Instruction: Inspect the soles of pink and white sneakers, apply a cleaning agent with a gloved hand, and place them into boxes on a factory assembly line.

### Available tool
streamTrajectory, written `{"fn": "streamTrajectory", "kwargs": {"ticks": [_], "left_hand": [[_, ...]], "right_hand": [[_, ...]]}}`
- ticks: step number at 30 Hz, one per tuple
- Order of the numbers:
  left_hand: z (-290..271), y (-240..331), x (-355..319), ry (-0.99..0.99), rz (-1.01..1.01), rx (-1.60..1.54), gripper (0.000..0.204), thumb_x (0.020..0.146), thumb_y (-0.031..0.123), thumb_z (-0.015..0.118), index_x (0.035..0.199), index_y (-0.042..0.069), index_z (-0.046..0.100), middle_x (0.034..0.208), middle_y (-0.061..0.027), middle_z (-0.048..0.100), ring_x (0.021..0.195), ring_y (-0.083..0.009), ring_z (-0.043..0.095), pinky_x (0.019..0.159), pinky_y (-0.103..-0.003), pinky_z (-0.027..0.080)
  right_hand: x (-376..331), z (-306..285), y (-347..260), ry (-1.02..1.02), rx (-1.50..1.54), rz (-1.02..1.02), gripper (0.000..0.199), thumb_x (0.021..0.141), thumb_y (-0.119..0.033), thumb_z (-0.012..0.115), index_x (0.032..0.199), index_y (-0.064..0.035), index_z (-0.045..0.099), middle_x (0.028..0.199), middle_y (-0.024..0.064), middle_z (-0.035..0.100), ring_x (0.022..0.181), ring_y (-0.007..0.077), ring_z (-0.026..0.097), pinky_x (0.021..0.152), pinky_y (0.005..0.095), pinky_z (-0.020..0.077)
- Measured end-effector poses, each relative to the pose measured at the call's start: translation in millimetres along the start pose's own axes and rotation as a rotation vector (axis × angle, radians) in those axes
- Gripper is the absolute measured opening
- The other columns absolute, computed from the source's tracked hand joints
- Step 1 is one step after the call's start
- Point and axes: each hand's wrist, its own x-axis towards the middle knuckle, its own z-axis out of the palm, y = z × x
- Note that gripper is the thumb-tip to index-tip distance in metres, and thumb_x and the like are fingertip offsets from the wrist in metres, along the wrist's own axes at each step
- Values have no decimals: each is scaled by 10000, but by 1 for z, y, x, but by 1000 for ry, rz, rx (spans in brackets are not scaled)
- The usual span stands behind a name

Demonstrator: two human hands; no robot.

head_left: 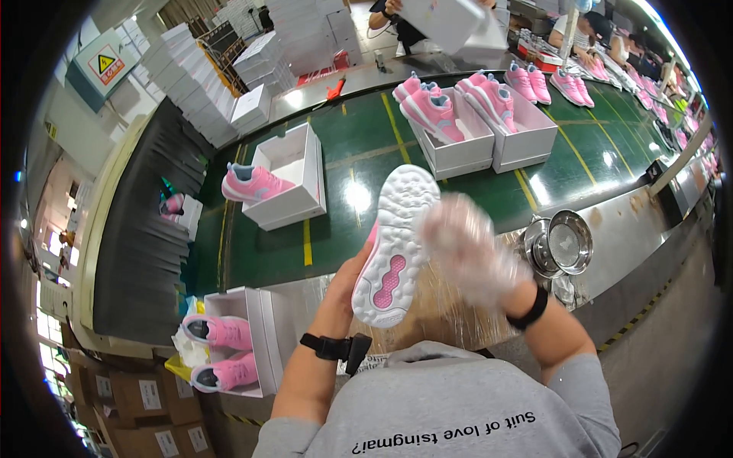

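A pink sneaker [393, 244] with a white sole is held up in front of the body, sole turned toward the camera, toe pointing far. It is gripped from the left by the left hand [345, 284], whose fingers are wrapped around its side near the heel. The right hand [466, 248] is blurred and is covered by a thin clear plastic glove; it is laid against the right edge of the sole, but whether its fingers are closed on the shoe cannot be told.

Beyond the shoe, a green conveyor belt [359, 145] is seen, on which open white shoe boxes are set: one box [294, 187] on the left with a pink sneaker resting on its edge, and two boxes [489, 126] farther right with pink sneakers in them. Steel bowls [565, 244] are stacked on the right. At the near left, another open box [244, 343] with two pink sneakers is placed.
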Motion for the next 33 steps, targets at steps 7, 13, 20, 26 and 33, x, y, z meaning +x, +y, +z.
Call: {"fn": "streamTrajectory", "kwargs": {"ticks": [7, 13, 20, 26, 33], "left_hand": [[4, -7, 8, 139, 47, 149, 533, 919, 400, 554, 1261, -6, 507, 1160, -146, 613, 989, -209, 634, 831, -340, 534], [11, 7, 7, 21, 74, -73, 583, 891, 415, 591, 1282, -3, 487, 1225, -137, 577, 1059, -211, 599, 889, -350, 505], [-19, 22, 6, -92, 204, -132, 489, 979, 349, 439, 1369, 54, 404, 1369, -110, 469, 1230, -243, 477, 1041, -379, 384], [-3, 9, -1, -141, 106, -28, 515, 975, 383, 432, 1372, 58, 397, 1358, -116, 476, 1213, -239, 492, 1022, -374, 408], [-23, 8, -31, -24, 64, 90, 543, 944, 380, 505, 1345, 26, 414, 1301, -136, 520, 1149, -243, 544, 965, -385, 464]], "right_hand": [[52, 35, 11, 25, 4, 158, 224, 773, -45, 542, 991, -14, 583, 952, 122, 587, 943, 309, 559, 870, 396, 453], [11, 49, -66, -336, -67, -168, 285, 741, -104, 614, 1021, -53, 592, 994, 88, 578, 966, 261, 562, 845, 387, 467], [-29, 28, -46, -525, 96, -67, 298, 729, -109, 627, 1027, -101, 623, 1032, 88, 592, 987, 259, 563, 841, 378, 480], [-7, 36, -53, -243, -139, -337, 371, 724, -126, 599, 1094, -103, 587, 998, 59, 554, 990, 249, 562, 880, 363, 476], [41, 18, 24, 32, -352, 229, 321, 687, -52, 586, 1006, -86, 564, 955, 97, 547, 931, 266, 563, 828, 384, 469]]}}
